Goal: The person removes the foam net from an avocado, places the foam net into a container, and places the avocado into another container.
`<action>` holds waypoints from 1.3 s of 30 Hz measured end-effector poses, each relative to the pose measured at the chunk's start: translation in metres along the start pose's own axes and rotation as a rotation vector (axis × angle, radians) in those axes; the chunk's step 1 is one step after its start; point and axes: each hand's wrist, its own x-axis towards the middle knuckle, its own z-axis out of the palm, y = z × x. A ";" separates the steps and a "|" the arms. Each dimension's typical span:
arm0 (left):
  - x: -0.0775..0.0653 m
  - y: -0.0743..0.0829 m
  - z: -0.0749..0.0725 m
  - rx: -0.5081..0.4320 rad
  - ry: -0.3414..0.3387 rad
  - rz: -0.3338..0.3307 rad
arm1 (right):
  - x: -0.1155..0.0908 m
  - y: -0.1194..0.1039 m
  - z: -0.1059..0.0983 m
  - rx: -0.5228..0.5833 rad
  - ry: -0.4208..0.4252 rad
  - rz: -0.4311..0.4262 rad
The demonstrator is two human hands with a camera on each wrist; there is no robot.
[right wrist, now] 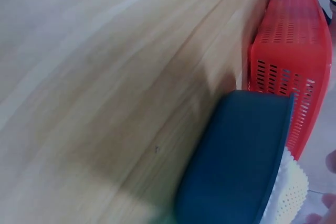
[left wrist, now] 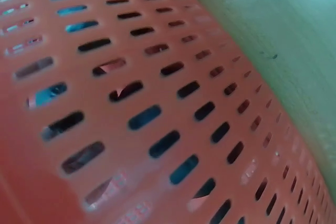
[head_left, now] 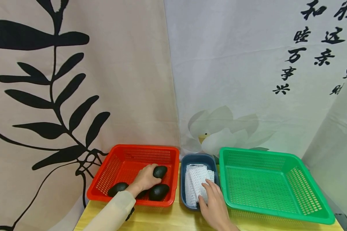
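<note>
My left hand (head_left: 146,178) reaches into the red basket (head_left: 115,150) and grips a dark avocado (head_left: 160,172) between thumb and fingers. Below it lies another avocado (head_left: 159,192), with one more avocado (head_left: 118,189) to the left and one partly hidden under the wrist. Over the front right of a dark blue bin (head_left: 183,179) hovers my right hand (head_left: 214,205), fingers loosely bent and spread. White foam net sleeves (head_left: 196,179) fill that bin; in the right wrist view the fingertips (right wrist: 331,161) show beside the white netting (right wrist: 291,192), apart from it.
A large green basket (head_left: 277,215) stands right of the blue bin, with bare mesh showing inside. All three containers sit on a wooden table (head_left: 150,219). Behind them hangs a printed curtain (head_left: 138,80). The left wrist view is mostly the red basket's slotted wall (left wrist: 157,93).
</note>
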 end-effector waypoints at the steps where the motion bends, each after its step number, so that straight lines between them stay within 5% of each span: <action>1: 0.000 0.000 0.002 0.015 -0.009 0.004 | -0.002 0.000 -0.002 -0.001 -0.008 0.013; 11: 0.003 0.000 0.009 0.094 -0.033 0.017 | -0.027 0.001 -0.032 -0.010 0.010 0.040; 18: 0.004 -0.007 0.008 0.102 -0.068 -0.020 | -0.036 0.012 -0.053 0.035 0.075 -0.093; 24: 0.002 -0.010 0.005 0.121 -0.074 -0.018 | -0.044 0.029 -0.068 -0.010 0.117 -0.095; 31: -0.024 0.002 -0.018 0.138 0.077 0.033 | -0.052 0.049 -0.094 -0.133 0.037 -0.009; 39: -0.079 0.027 -0.038 0.168 0.325 0.184 | -0.058 0.071 -0.130 -0.339 -0.118 0.085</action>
